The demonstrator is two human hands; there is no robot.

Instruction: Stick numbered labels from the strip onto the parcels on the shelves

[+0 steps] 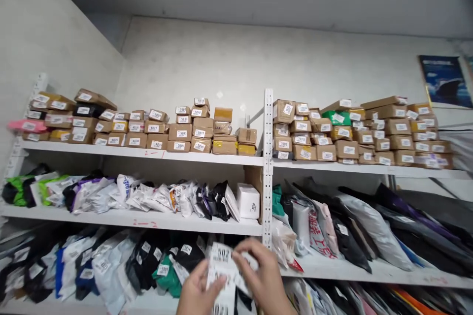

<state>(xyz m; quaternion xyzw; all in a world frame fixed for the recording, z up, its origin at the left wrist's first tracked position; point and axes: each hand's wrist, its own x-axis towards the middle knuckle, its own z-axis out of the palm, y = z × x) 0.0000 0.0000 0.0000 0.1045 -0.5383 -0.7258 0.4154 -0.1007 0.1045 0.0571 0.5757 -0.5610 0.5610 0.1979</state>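
Feed is bright and even — soft overhead light, no hard shadows on the white wall. I note a small glare spot on the wall above the boxes. Shade gathers under each shelf, darkest on the lower right. Edges bow — wide-lens distortion, with dark vignetting top right. My two hands, left hand and right hand, are smeared by motion blur; labels mid-frame stay legible.

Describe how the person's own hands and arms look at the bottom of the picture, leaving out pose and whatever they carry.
Both the left hand and the right hand are bare: no gloves, and no rings that can be made out. No sleeve, watch or wristband shows on the short stretch of wrist inside the frame. The image edge cuts off the forearms, so anything worn higher up cannot be told.
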